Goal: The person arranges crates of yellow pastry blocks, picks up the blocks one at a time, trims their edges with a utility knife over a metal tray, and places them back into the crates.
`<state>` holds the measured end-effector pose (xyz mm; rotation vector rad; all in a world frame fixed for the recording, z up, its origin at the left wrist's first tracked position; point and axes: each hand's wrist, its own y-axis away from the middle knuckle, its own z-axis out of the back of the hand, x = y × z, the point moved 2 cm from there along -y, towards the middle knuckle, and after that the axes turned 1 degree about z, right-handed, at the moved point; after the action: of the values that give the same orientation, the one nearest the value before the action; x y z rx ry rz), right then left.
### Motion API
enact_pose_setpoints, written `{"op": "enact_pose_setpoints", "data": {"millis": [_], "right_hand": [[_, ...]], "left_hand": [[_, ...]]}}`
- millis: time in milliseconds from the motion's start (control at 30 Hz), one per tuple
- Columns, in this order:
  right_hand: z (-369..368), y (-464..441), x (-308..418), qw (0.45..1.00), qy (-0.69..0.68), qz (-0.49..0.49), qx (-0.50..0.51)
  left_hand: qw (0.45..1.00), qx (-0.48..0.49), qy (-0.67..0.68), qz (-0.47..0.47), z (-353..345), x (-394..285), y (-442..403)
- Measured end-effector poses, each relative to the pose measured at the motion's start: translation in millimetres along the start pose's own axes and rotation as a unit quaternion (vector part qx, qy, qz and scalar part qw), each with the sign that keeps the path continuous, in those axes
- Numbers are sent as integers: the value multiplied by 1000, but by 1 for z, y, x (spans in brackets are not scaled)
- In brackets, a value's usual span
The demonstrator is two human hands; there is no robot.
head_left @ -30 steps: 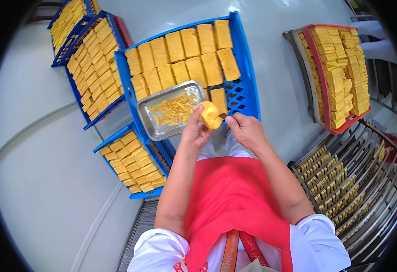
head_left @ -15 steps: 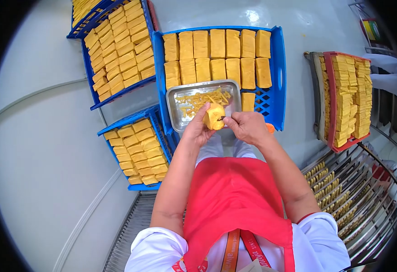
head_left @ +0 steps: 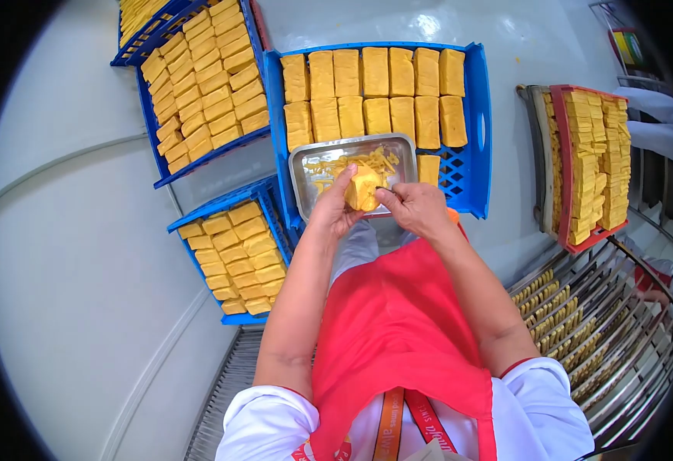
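Note:
My left hand (head_left: pixel 339 206) is wrapped round a yellow block (head_left: pixel 363 189), with the thumb on its upper side. My right hand (head_left: pixel 415 207) is closed on a small knife (head_left: pixel 382 189); only a short dark piece of it shows, against the block's right side. Both hands are over the near edge of a metal tray (head_left: pixel 299 178) with thin yellow trimmings (head_left: pixel 378 160) in it. That tray sits at the front left of a blue crate (head_left: pixel 478 131), which holds rows of upright yellow blocks (head_left: pixel 375 71). Something orange (head_left: pixel 453 216) peeks out by my right wrist.
More yellow blocks fill a blue crate (head_left: pixel 150 115) at the upper left and another blue crate (head_left: pixel 272 211) below it. On the right stands a red crate (head_left: pixel 558 169) of blocks. A metal rack (head_left: pixel 598 323) with yellow pieces is at the lower right.
The block has tilted slightly in my left hand, and my right hand has shifted a little up and right. The crate and tray appear slightly further right in view.

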<state>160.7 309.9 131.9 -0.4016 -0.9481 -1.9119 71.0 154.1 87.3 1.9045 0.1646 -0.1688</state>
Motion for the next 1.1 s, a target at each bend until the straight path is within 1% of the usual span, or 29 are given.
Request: {"op": "enact_pose_setpoints", "data": {"millis": [33,100,133,167,200,233,267,300,333,367,400,433,500,533,567,600,633,700,733,800,933,1100], "right_hand": [[-1,0,0,1000,0,-3,-1],[-8,-1,-5,986,-101,-93,93],[-11,-1,-7,986,-101,-94,92],[-15,-1,-12,980,-132,-118,94],[-21,-2,-17,972,-162,-141,97],[-32,-2,-26,972,-163,-140,96],[-41,-3,-36,976,-145,-154,56],[-41,-4,-39,977,-128,-168,15],[-41,-3,-43,977,-130,-167,15],[-42,-3,-47,981,-112,-155,42],[-38,-2,-43,983,-93,-144,68],[-34,0,-39,983,-94,-145,68],[-24,7,-26,978,-172,-115,34],[-20,10,-20,978,-171,-116,34],[-17,11,-13,985,-139,-102,27],[-14,12,-7,990,-106,-87,19],[-13,12,-3,990,-106,-88,18],[-8,13,4,997,-54,-50,-9],[-6,14,6,997,-54,-50,-10],[-2,14,8,999,0,-36,-1],[-2,18,5,999,21,-23,-13],[-2,24,-2,998,-20,-60,-23]], "left_hand": [[1000,-10,-16,-4,1,-2,-1],[999,-17,-34,-8,-1,-4,1],[997,-36,-37,-56,-2,-7,5],[992,-55,-39,-105,-3,-10,10],[992,-55,-40,-106,2,-7,6],[973,-95,-103,-186,10,-6,2],[941,-134,-166,-264,17,-6,-1],[940,-135,-167,-266,20,-6,0],[903,-128,-268,-311,22,-9,4],[854,-120,-365,-351,23,-11,7],[800,-133,-435,-392,26,-11,6],[799,-133,-436,-392,30,-8,5],[750,-115,-458,-462,30,-2,7],[748,-114,-450,-475,28,1,9],[748,-113,-449,-475,28,3,11],[730,-114,-470,-483,24,4,17],[712,-115,-490,-490,21,5,22],[705,-103,-504,-489,22,9,25],[697,-93,-517,-488,22,11,26],[694,-84,-516,-494,22,13,29],[691,-66,-512,-506,18,14,35],[682,-54,-512,-519,11,11,34]]}}
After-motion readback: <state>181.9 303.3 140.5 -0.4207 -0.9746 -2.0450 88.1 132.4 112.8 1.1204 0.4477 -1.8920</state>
